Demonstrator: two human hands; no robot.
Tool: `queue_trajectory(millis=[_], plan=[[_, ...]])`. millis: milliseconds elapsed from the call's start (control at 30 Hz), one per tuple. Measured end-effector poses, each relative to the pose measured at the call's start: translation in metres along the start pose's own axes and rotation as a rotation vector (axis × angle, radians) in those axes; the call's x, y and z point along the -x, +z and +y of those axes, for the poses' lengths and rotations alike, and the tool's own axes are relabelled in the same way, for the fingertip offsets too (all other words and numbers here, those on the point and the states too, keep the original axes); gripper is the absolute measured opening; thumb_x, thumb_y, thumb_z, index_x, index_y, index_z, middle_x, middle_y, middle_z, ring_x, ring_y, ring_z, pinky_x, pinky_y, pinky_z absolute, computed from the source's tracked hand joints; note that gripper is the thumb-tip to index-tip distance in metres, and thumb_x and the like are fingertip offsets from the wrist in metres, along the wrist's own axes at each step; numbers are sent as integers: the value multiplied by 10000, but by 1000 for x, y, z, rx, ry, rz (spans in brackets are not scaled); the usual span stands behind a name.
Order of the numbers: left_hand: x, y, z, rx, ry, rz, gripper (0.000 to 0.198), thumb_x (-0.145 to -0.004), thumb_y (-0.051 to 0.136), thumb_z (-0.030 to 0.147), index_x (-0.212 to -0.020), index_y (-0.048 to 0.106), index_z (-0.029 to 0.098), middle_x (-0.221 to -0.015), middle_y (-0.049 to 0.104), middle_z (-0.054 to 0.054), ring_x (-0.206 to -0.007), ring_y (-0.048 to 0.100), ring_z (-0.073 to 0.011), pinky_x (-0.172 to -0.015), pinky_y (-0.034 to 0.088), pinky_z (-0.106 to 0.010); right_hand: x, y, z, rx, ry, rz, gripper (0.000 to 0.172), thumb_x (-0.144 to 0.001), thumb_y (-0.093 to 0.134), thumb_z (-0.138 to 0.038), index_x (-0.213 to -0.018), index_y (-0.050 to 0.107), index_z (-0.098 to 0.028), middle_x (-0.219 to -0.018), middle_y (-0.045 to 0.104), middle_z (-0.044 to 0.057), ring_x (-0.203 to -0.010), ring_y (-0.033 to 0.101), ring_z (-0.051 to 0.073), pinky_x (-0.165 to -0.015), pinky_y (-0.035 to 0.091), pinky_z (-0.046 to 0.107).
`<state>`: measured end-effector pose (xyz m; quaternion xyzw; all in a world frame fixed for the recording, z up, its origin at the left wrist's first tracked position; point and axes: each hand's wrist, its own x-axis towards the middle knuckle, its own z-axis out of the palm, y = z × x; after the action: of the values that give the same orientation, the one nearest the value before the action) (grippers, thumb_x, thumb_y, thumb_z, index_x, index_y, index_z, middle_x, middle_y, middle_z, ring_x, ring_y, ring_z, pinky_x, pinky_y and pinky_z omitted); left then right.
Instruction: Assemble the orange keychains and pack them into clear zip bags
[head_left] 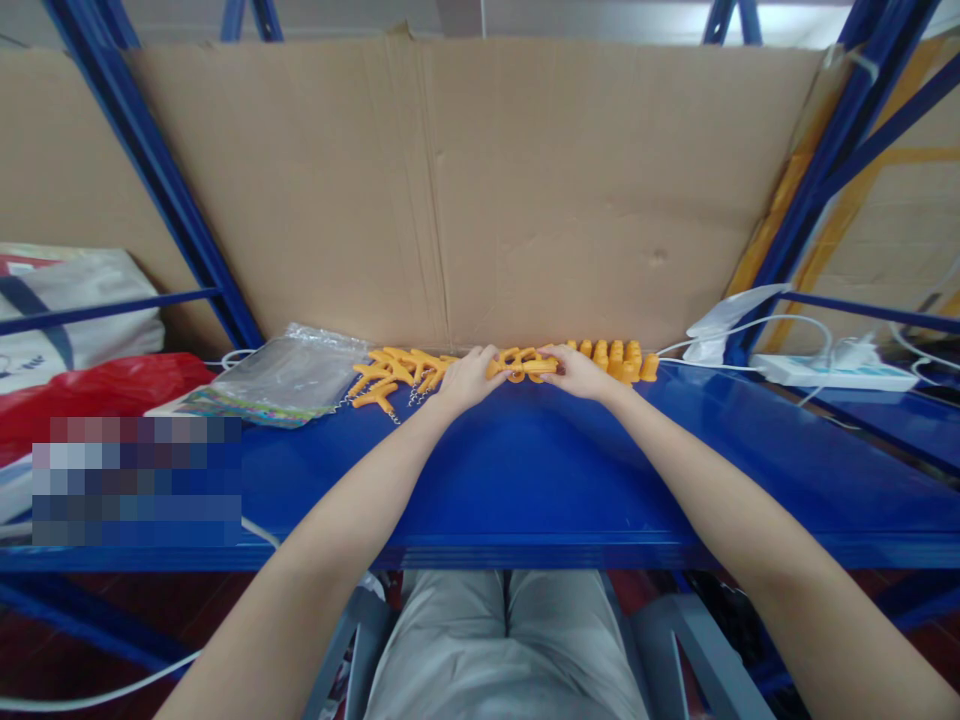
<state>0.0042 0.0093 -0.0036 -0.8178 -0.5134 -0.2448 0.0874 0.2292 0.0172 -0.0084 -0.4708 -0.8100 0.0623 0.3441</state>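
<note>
Both hands reach to the back of a blue shelf (525, 470). My left hand (466, 378) and my right hand (579, 372) are closed on an orange plastic piece (523, 366) held between them. Left of my left hand lies a pile of orange T-shaped parts (396, 375) with small chains. Right of my right hand stands a row of orange caps (616, 360). What the fingers do under the piece is hidden.
A stack of clear plastic bags (285, 378) lies at left. A cardboard sheet (465, 190) backs the shelf. A white power strip (832, 372) with cables sits at right, a red bag (97, 395) and a white bag at far left. Blue rack posts flank both sides.
</note>
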Motion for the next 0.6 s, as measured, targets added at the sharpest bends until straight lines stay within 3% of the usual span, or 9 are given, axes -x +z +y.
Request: queue_trajectory(millis=[167,333,400,600], plan=[[0,-2,2,-19,-4,3,293,-938,536,440,-1127,550,216,-1153,644,-90,-1031,646,-242,-803,486,-310,1,-8,5,-318,188,-41,473,-767,641,-69,-1225,562,-158,-1274,626,144,-965,689,172,-848,570,348],[0,-2,0,1,24,31,274,-933,557,419,-1115,553,215,-1135,644,-80,-1025,646,-229,-810,483,-302,7,-16,-6,-538,344,-74,190,-875,619,-155,-1064,608,-159,-1036,722,105,-785,723,161,-785,585,337],[-1,-2,-2,11,36,37,265,-930,564,405,-1113,554,214,-1130,646,-77,-1017,646,-227,-812,484,-303,9,-19,-11,-575,382,-82,99,-916,599,-216,-990,629,-158,-958,734,93,-752,732,176,-757,584,334],[-4,3,-9,66,75,69,231,-916,574,387,-1079,562,223,-1088,649,-68,-983,644,-219,-812,485,-309,8,-20,-16,-592,408,-64,120,-933,588,-261,-971,635,-157,-940,737,91,-728,729,167,-754,579,325]])
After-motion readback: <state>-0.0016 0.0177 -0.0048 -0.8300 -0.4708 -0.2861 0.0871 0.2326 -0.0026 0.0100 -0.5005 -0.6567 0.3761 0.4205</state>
